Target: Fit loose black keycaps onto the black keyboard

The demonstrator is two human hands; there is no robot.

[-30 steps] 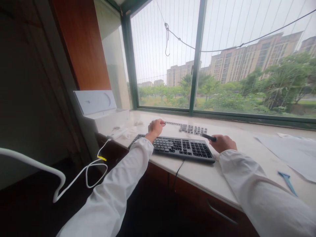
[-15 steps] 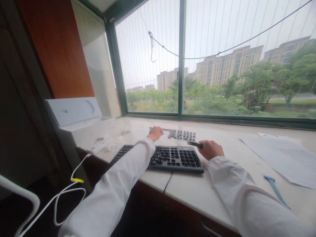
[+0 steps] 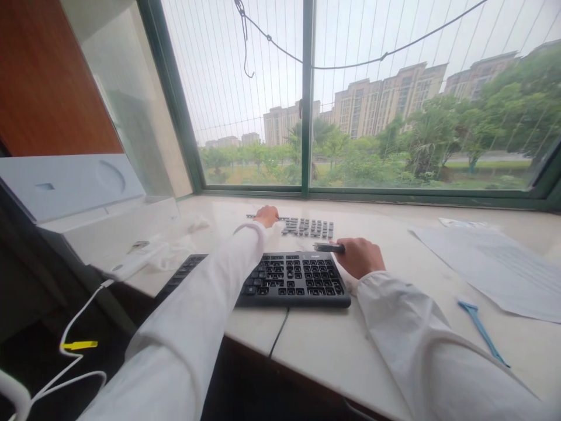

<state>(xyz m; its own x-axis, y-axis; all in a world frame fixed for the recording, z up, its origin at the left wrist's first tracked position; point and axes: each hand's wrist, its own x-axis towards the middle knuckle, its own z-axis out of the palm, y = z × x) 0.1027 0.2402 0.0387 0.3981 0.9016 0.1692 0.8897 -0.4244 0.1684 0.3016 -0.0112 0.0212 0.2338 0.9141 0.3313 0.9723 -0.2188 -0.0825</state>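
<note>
A: What are the fingers doing?

B: The right hand point(image 3: 360, 257) has its fingers curled round a dark slim tool point(image 3: 328, 247), which pokes out leftward just behind the black keyboard point(image 3: 280, 279). What kind of tool it is, I can't make out. The left hand point(image 3: 266, 216) reaches further back, its fingertips at the near end of a thin dark strip point(image 3: 252, 216) on the bench point(image 3: 350, 345). Whether those fingers pinch it or only touch it is hidden from here.

A: And around them?

B: Just right of the left hand lies a block of loose dark keycaps point(image 3: 307, 227) in rows, behind the keyboard. The left sleeve point(image 3: 210, 304) crosses the keyboard's left part and covers some keys. A cable point(image 3: 277, 334) drops off the bench edge in front.

A: Further out?

B: Papers point(image 3: 495, 269) to the right, their print unreadable, and a blue tool point(image 3: 482, 330) near them. On the left a white box point(image 3: 74, 193) with its lid raised, cut off by the frame, plus a white cord point(image 3: 74, 327) with a yellow tag.
</note>
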